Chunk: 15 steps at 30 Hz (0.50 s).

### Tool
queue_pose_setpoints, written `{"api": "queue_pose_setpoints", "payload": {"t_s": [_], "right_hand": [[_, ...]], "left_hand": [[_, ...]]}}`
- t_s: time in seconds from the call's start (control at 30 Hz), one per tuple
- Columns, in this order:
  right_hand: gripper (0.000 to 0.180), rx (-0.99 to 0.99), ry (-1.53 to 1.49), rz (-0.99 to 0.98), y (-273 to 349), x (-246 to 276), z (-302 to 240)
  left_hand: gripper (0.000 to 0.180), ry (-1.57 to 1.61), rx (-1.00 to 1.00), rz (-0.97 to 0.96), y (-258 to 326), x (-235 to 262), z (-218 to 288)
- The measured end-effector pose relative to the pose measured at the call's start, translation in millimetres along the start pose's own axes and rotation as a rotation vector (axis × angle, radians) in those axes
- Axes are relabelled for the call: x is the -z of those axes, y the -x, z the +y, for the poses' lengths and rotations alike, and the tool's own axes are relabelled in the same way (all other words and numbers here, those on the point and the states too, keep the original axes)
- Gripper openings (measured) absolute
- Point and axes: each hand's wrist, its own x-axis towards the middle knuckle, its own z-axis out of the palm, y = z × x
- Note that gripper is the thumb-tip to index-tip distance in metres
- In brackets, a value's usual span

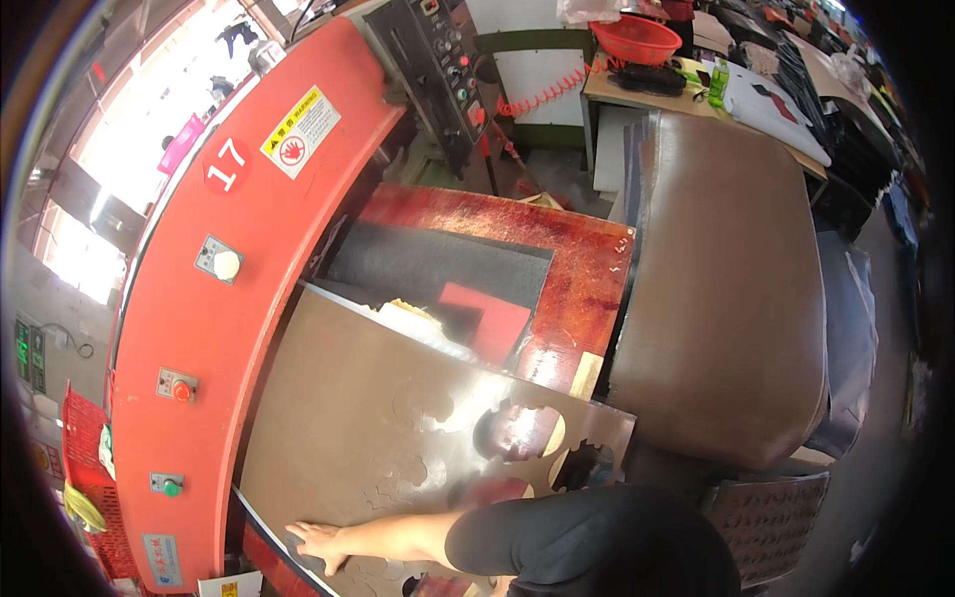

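Hand (320, 542) flat on smooth brown punched sheet (378, 418)

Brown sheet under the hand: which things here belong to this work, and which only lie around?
In use:
- left hand, flat on the sheet
- brown sheet with cut-out holes
- red press
- red cutting board

Lying about:
- red basket
- stacked brown sheets
- orange coiled hose

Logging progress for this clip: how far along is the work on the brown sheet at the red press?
Done: the brown sheet already has several cut-out holes near its right end. In hand: the left hand lies flat on the sheet's near edge, which lies across the press bed. The right hand is not visible. Left: much of the sheet is uncut, and a stack of brown sheets sits beside it.
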Motion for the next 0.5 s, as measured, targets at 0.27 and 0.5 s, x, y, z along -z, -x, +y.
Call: {"api": "queue_pose_setpoints", "payload": {"t_s": [0.27,0.5], "right_hand": [[0.087,-0.058,-0.047,-0.066,-3.1,-13.4,9.3],[0.077,0.016,-0.089,0.164,12.5,-7.2,7.8]], "left_hand": [[0.024,-0.016,-0.107,-0.015,25.3,0.1,17.1],[0.022,0.072,-0.293,-0.035,42.5,4.0,29.8]]}}
